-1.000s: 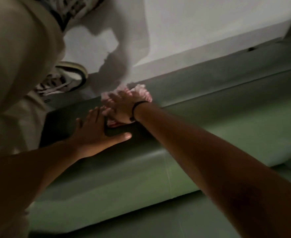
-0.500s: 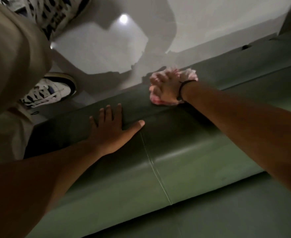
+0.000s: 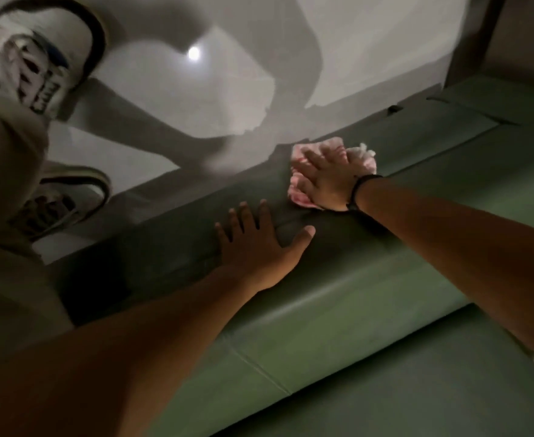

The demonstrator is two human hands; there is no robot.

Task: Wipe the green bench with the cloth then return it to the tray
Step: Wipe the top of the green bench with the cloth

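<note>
A pale glossy floor (image 3: 369, 42) filled the upper frame, dim, crossed by broad shadows (image 3: 152, 121), with a small round light reflection (image 3: 193, 53) near top center.

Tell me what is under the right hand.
The right hand presses flat on a pink and white cloth, bunched on the green bench near its far edge. The cloth's middle and the bench surface beneath it are covered.

Bare forearms, a black wristband (image 3: 355, 192) on the right wrist, beige trousers (image 3: 4, 279), patterned white sneakers (image 3: 35, 74) (dark-trimmed soles).
</note>
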